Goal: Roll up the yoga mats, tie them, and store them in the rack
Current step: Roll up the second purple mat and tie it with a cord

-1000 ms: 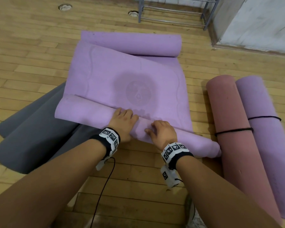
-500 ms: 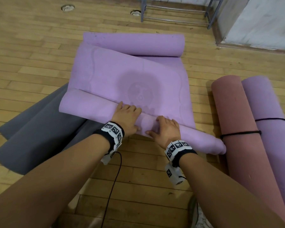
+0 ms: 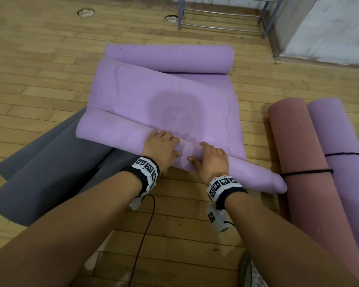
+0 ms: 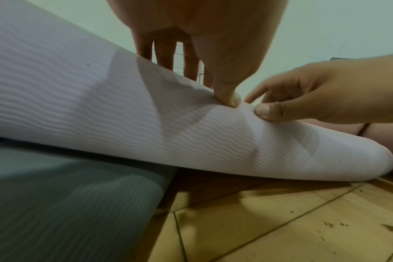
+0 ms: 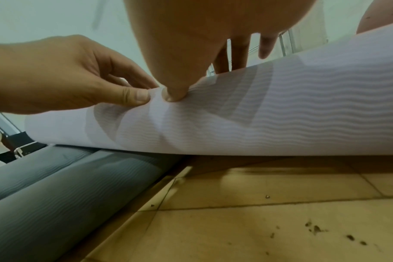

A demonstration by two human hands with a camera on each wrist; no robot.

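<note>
1. Lilac yoga mat [image 3: 153, 104] is lying on the wooden floor [image 3: 39, 59], its near end rolled. The left hand [image 3: 160, 148] and right hand [image 3: 212, 160] are gripping that roll, fingers draped over, thumbs pressing behind, likely keeping it tight.
2. Two tied rolls are waiting beside it: a pink mat [image 3: 303, 162] and a purple mat [image 3: 344, 162]. One grey mat [image 3: 50, 166] is lying underneath; one rack [image 3: 226, 15] is standing beyond.
</note>
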